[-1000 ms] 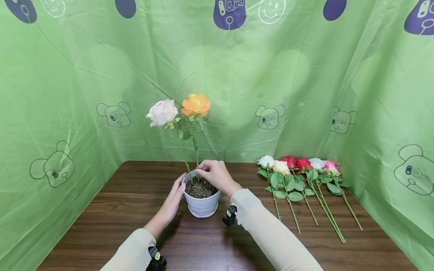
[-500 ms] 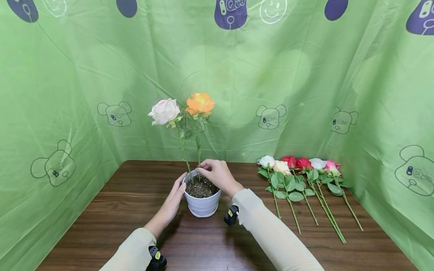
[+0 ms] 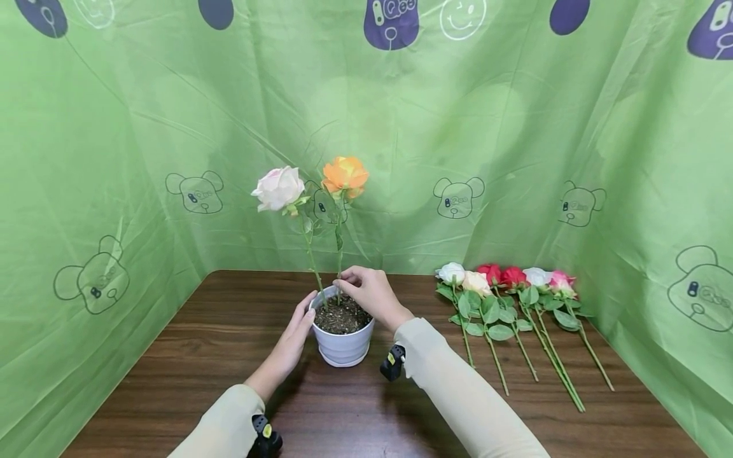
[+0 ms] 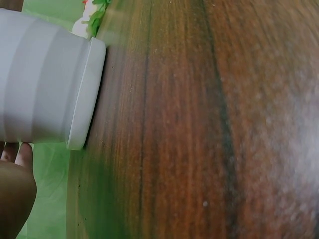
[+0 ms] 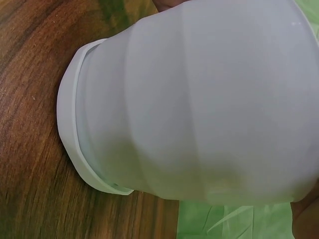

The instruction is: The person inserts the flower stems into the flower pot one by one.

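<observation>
Orange rose [image 3: 345,175] has shifted toward 3 o'clock: right hand [image 3: 371,294], pinching stem [image 3: 340,257], should keep it vertical while left hand [image 3: 294,327], fingers extended, steadies pot [image 3: 343,346].

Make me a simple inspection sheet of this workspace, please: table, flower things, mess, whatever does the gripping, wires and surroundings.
Surface: brown wood-grain table.
Job's things: white pot on a saucer, holding dark soil; pale pink rose leaning left and orange rose nearly upright, both planted in it.
Clutter: nothing stray seen; six loose roses lie in a row at the right.
Grippers: two bare human hands; left hand rests against the pot's left side, right hand pinches the orange rose's stem low down.
Cables: nothing seen.
Surroundings: green curtain with cartoon prints behind and at both sides.
</observation>
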Demonstrator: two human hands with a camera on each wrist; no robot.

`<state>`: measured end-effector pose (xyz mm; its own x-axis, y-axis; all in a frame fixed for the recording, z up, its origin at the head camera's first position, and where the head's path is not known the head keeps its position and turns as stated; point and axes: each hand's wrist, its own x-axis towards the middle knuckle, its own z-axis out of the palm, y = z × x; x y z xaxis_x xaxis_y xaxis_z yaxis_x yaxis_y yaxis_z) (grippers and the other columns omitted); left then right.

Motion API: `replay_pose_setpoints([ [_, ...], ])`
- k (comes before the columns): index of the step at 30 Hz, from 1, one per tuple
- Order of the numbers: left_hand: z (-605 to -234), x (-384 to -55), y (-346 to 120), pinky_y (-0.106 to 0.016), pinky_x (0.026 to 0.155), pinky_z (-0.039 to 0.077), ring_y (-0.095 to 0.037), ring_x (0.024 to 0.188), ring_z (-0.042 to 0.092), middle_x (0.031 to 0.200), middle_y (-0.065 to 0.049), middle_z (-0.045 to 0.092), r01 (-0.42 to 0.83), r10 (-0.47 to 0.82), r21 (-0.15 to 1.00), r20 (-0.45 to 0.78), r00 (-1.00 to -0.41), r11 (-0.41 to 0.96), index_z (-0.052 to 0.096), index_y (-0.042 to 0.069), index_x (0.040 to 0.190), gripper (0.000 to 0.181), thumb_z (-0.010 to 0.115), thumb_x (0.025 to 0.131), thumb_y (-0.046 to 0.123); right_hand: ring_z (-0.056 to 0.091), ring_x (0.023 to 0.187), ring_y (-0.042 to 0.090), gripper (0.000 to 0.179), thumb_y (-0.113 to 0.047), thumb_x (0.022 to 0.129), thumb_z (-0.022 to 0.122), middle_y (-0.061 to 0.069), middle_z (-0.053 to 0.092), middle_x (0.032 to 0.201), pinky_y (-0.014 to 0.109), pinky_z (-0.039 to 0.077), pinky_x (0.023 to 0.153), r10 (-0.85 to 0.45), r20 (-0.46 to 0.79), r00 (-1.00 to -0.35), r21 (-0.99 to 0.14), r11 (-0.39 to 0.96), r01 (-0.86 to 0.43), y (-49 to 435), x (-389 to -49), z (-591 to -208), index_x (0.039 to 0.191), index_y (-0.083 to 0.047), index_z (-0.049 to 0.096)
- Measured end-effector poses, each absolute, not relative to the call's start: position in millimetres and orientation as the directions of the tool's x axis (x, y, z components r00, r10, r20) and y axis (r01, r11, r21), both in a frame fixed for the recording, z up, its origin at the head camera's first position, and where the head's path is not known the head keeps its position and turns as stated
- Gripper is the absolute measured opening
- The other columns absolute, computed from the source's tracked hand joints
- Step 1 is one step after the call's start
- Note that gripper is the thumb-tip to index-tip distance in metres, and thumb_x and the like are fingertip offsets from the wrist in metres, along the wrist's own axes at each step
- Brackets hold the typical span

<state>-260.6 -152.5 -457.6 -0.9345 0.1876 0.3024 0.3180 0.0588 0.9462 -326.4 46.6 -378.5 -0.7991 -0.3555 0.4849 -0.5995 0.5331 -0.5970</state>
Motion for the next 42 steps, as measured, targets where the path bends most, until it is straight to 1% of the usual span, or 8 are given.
replay_pose_setpoints([
  [5, -457, -260, -152, -0.055, 0.11, 0.029, -0.034, 0.144, 0.027, 0.16, -0.018, 0.027, 0.324, 0.179, 0.942, 0.304, -0.936, 0.094, 0.025, 0.013, 0.158, 0.049, 0.029, 0.112, 0.03, 0.068, 0.079, 0.005, 0.021, -0.029, 0.095, 0.072, -0.003, 0.075, 0.093, 0.024, 0.055, 0.072, -0.357, 0.494, -0.793, -0.595, 0.527, -0.607, 51, -326, -377, 0.105, -0.012, 0.076],
  [7, -457, -259, -152, -0.054, 0.11, 0.029, -0.034, 0.144, 0.027, 0.16, -0.018, 0.027, 0.324, 0.179, 0.941, 0.304, -0.936, 0.096, 0.025, 0.014, 0.158, 0.049, 0.029, 0.112, 0.03, 0.068, 0.079, 0.006, 0.02, -0.029, 0.095, 0.072, -0.003, 0.075, 0.092, 0.025, 0.055, 0.073, -0.356, 0.498, -0.791, -0.595, 0.523, -0.61, 53, -325, -377, 0.105, -0.012, 0.076],
  [14, -456, -259, -153, -0.055, 0.11, 0.028, -0.034, 0.145, 0.026, 0.161, -0.017, 0.026, 0.325, 0.18, 0.941, 0.305, -0.935, 0.093, 0.025, 0.013, 0.158, 0.049, 0.029, 0.112, 0.029, 0.066, 0.077, 0.004, 0.021, -0.03, 0.095, 0.072, -0.007, 0.075, 0.092, 0.026, 0.054, 0.073, -0.352, 0.485, -0.8, -0.606, 0.525, -0.598, 64, -322, -372, 0.106, -0.012, 0.075],
  [19, -456, -259, -153, -0.055, 0.11, 0.029, -0.034, 0.145, 0.026, 0.161, -0.018, 0.026, 0.325, 0.18, 0.941, 0.304, -0.935, 0.099, 0.025, 0.013, 0.158, 0.049, 0.029, 0.112, 0.03, 0.067, 0.078, 0.006, 0.021, -0.027, 0.094, 0.073, -0.005, 0.075, 0.093, 0.028, 0.055, 0.075, -0.356, 0.495, -0.793, -0.604, 0.515, -0.608, 74, -317, -367, 0.107, -0.01, 0.075],
  [25, -457, -259, -153, -0.056, 0.11, 0.028, -0.034, 0.145, 0.025, 0.161, -0.018, 0.026, 0.327, 0.179, 0.941, 0.309, -0.934, 0.086, 0.025, 0.011, 0.158, 0.05, 0.029, 0.112, 0.029, 0.066, 0.079, 0.004, 0.021, -0.028, 0.094, 0.073, -0.008, 0.075, 0.093, 0.028, 0.055, 0.074, -0.357, 0.489, -0.796, -0.594, 0.533, -0.603, 88, -316, -369, 0.107, -0.012, 0.075],
  [33, -457, -260, -153, -0.057, 0.11, 0.027, -0.034, 0.145, 0.025, 0.161, -0.019, 0.026, 0.321, 0.171, 0.943, 0.304, -0.937, 0.085, 0.023, 0.008, 0.158, 0.051, 0.03, 0.112, 0.029, 0.065, 0.077, 0.003, 0.014, -0.028, 0.093, 0.074, -0.011, 0.074, 0.091, 0.027, 0.054, 0.072, -0.344, 0.497, -0.797, -0.585, 0.546, -0.6, 109, -312, -372, 0.104, -0.018, 0.075],
  [38, -457, -259, -153, -0.057, 0.111, 0.026, -0.034, 0.145, 0.024, 0.161, -0.019, 0.025, 0.322, 0.175, 0.943, 0.304, -0.936, 0.084, 0.023, 0.007, 0.158, 0.051, 0.03, 0.112, 0.029, 0.065, 0.077, 0.005, 0.019, -0.029, 0.094, 0.074, -0.009, 0.073, 0.091, 0.029, 0.054, 0.071, -0.343, 0.489, -0.802, -0.579, 0.561, -0.592, 126, -311, -374, 0.105, -0.014, 0.075],
  [42, -457, -260, -153, -0.057, 0.111, 0.026, -0.034, 0.145, 0.023, 0.161, -0.018, 0.025, 0.32, 0.177, 0.944, 0.301, -0.937, 0.086, 0.023, 0.008, 0.158, 0.052, 0.03, 0.112, 0.03, 0.066, 0.078, 0.006, 0.019, -0.028, 0.093, 0.074, -0.008, 0.074, 0.093, 0.029, 0.054, 0.071, -0.327, 0.486, -0.81, -0.576, 0.577, -0.579, 142, -311, -376, 0.105, -0.013, 0.075],
])
